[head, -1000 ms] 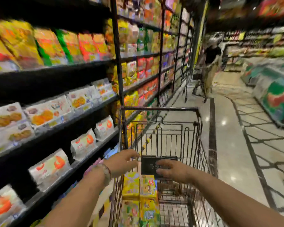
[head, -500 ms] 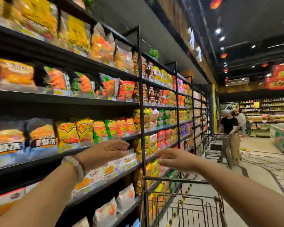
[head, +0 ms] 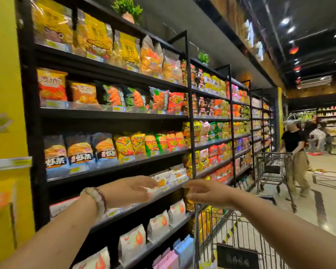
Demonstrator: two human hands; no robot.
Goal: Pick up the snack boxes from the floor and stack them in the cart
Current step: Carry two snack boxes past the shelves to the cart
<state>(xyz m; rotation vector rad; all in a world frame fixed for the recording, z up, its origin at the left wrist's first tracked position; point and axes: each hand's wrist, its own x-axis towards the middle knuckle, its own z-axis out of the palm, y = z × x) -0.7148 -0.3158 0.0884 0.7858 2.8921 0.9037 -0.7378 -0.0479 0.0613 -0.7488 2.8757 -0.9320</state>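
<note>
Both hands up and empty in front of the snack shelves, cart just below.

The left hand and right hand hang in the air with fingers loosely spread, gripping nothing, fingertips near each other. No snack boxes show on the floor from here; yellow packs glimpsed through the wire of the cart may be some, but that is hard to tell. I'd guess such boxes are light, stiff card, a bit slick, best taken by the two long sides so the corners don't crush. The shelves crowd the cart's left side; open floor lies to the right. Further down the aisle a shopper with another cart narrows the way ahead.
</note>
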